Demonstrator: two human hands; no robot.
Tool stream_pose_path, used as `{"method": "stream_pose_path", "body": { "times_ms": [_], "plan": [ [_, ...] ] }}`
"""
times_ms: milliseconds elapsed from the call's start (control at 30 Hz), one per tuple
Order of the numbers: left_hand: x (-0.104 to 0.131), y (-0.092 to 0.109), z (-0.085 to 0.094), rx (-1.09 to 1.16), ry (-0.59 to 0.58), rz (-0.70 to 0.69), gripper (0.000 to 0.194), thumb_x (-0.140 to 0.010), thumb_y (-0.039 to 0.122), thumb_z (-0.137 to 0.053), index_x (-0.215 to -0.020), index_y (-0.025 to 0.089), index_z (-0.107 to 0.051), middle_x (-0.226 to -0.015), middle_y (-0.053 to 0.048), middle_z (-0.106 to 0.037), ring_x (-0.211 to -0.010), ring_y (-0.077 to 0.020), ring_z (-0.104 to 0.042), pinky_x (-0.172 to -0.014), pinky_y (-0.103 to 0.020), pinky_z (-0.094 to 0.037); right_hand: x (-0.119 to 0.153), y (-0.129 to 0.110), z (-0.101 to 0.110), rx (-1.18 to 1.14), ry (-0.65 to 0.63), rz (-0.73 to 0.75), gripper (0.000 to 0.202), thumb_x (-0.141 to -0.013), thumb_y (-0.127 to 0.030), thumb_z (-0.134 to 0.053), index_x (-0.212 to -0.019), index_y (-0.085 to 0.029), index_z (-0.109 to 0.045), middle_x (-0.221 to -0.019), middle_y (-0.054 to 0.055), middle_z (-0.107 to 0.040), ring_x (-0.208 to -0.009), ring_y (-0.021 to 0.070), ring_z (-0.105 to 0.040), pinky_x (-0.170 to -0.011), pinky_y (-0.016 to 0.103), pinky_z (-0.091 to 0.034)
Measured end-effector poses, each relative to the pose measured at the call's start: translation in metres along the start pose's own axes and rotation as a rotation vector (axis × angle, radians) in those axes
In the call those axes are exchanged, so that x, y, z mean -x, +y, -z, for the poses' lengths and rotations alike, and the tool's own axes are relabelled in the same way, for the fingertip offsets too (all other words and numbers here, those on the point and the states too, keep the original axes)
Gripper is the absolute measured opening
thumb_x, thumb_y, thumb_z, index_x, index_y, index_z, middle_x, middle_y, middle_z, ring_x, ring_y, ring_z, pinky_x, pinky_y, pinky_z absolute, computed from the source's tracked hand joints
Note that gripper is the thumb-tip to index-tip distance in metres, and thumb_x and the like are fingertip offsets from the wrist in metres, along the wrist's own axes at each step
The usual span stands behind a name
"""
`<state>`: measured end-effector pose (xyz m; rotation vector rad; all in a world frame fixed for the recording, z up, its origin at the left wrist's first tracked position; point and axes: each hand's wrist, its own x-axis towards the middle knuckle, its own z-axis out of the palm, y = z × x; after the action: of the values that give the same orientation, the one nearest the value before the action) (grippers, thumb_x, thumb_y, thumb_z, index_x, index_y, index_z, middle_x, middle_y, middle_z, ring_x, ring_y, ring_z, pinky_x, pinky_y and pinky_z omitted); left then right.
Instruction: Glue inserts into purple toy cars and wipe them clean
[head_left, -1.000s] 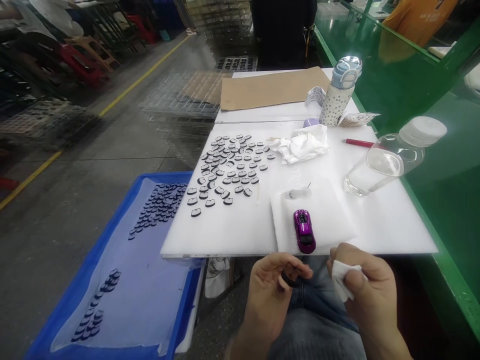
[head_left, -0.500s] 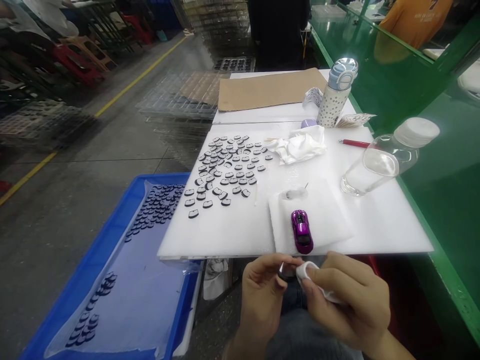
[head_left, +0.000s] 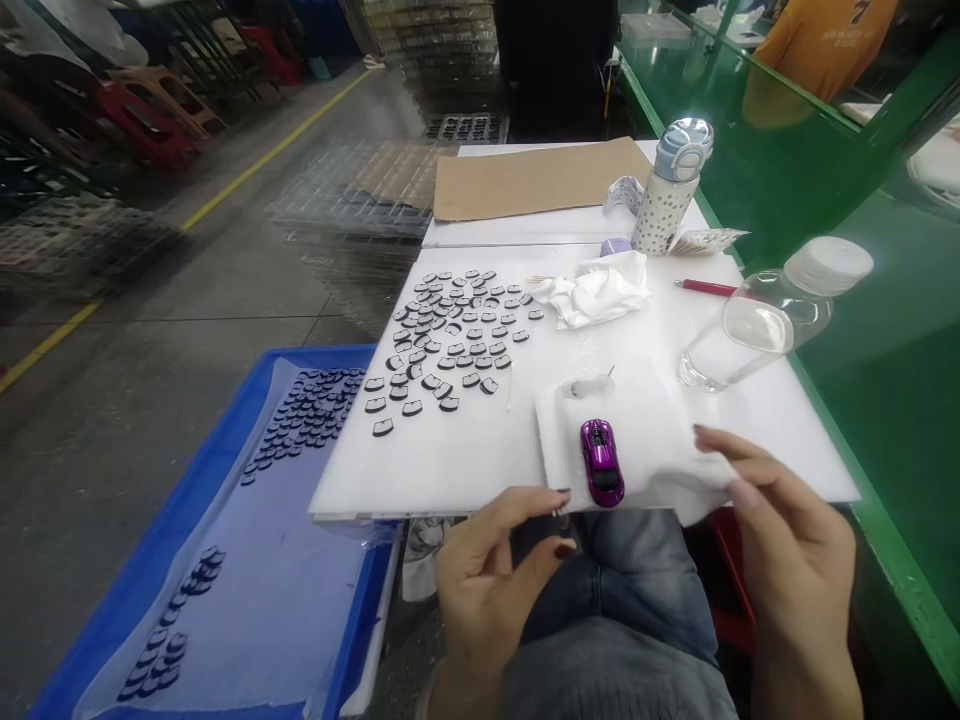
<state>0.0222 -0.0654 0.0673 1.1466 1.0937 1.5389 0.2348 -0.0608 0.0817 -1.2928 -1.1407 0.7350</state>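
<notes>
My left hand (head_left: 499,570) is at the table's near edge, with thumb and forefinger bent toward each other around a small dark curved part (head_left: 556,514). The part is hard to make out against the dark background. My right hand (head_left: 780,530), farther right, pinches a white cloth (head_left: 697,490) that hangs loosely over the table edge. Between the hands, a purple toy car (head_left: 602,463) rests on a white foam sheet (head_left: 559,455). Many small black-edged curved parts (head_left: 454,350) lie spread over the left side of the white table (head_left: 450,465).
A blue tray (head_left: 247,410) with rows of dark parts stands low at left. On the table are a clear bottle (head_left: 739,335), a dotted flask (head_left: 666,200), crumpled tissue (head_left: 596,290), a red pen (head_left: 705,287) and cardboard (head_left: 536,183). Green framing (head_left: 900,580) borders the right side.
My hands have moved apart. My right hand has gone right and up with the white cloth, away from the dark part. My left hand has shifted slightly left.
</notes>
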Motion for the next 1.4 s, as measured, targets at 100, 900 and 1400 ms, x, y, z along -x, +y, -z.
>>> {"method": "stream_pose_path", "body": {
  "times_ms": [100,900,1400],
  "plan": [
    [-0.006,0.0,0.005,-0.03,0.03,0.009,0.019,-0.079,0.019,-0.081,-0.097,0.027,-0.08,-0.093,-0.002,-0.079,-0.091,-0.0155,-0.074,-0.079,-0.017,-0.06,-0.013,0.007,0.013,-0.167,0.211,-0.049,0.015,-0.085,-0.025,-0.061,-0.073,-0.018,-0.066,-0.11,0.009,-0.073,-0.112,0.0283,-0.064,-0.098,0.042,-0.047],
    [-0.009,0.0,-0.008,0.478,-0.118,0.319,0.024,-0.073,0.044,-0.085,-0.09,0.028,-0.081,-0.081,-0.004,-0.08,-0.076,-0.0156,-0.075,-0.076,-0.021,-0.062,0.008,-0.003,-0.008,-0.078,-0.087,-0.058,0.024,-0.089,-0.036,-0.07,-0.076,-0.018,-0.061,-0.06,-0.002,-0.044,-0.053,0.0109,-0.042,-0.044,0.022,-0.03],
    [-0.03,-0.013,-0.019,-0.685,-0.222,-0.459,0.024,-0.087,0.017,-0.071,-0.111,0.023,-0.074,-0.091,-0.005,-0.067,-0.085,-0.0183,-0.066,-0.077,-0.031,-0.058,-0.017,-0.003,-0.025,0.494,-0.441,0.157,0.014,-0.098,-0.026,-0.058,-0.094,-0.019,-0.07,-0.08,0.002,-0.066,-0.066,0.0132,-0.061,-0.055,0.023,-0.045]
  ]
}}
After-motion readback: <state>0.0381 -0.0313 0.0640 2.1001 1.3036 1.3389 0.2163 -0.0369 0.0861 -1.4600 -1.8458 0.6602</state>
